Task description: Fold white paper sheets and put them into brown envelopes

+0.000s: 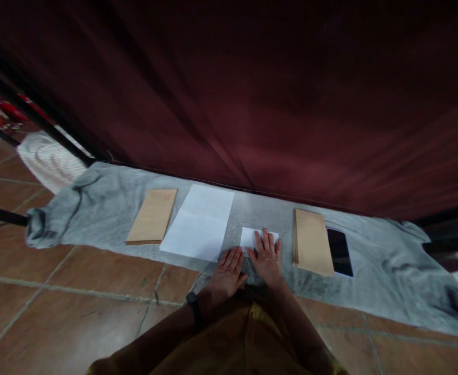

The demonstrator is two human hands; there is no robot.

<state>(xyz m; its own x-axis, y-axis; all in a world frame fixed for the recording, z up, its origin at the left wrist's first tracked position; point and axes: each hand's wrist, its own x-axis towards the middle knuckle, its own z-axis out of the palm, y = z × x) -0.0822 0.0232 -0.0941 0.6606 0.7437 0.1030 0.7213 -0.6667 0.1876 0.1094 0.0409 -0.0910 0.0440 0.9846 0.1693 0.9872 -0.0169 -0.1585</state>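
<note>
My right hand [267,255] lies flat, fingers stretched out, pressing on a small folded white paper [249,236] on a grey cloth [107,190]. My left hand [229,271] rests flat beside it, fingers apart, on the cloth's near edge just left of the paper; a black band sits on that wrist. A larger stack of white sheets [199,221] lies to the left of my hands.
A brown envelope [152,216] lies left of the white sheets. A stack of brown envelopes [311,240] and a dark phone [339,252] lie to the right. A dark red curtain [252,94] hangs behind the cloth. Brown floor tiles [57,291] surround it.
</note>
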